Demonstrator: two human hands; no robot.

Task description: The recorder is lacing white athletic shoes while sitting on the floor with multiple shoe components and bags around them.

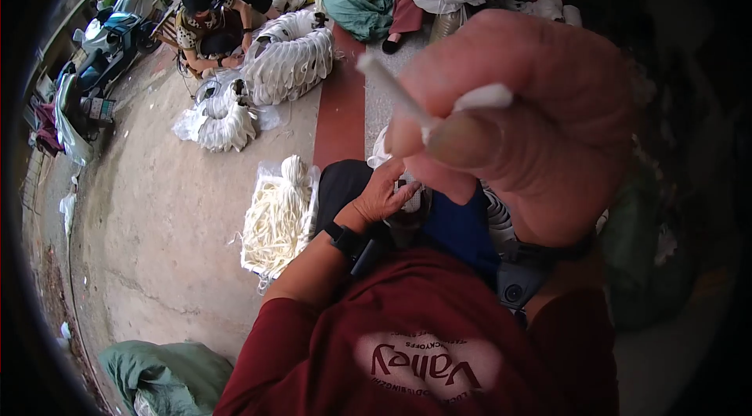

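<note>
Raised close to the camera, my right hand (540, 118) is closed in a pinch. Between its thumb and fingers is a white shoelace (384, 79), with its thin, stiff end sticking out to the upper left. A wider piece of white shows above the thumbnail. Low over my lap, my left hand (382, 195) grips what looks like a pale shoe upper (406, 181), mostly hidden by the hands. Beside my left knee, a shallow tray (249, 265) holds a heap of cream-white laces (274, 220), with a tied bundle (294, 171) at its far end.
Ahead on the left, a seated person (205, 24) works beside rings of white shoe uppers (290, 59). Another person's pink-clad leg (407, 5) shows at the top. Green sacks (380, 5) stand near them, and another sack (168, 373) lies at lower left. Scooters (110, 48) line the left side.
</note>
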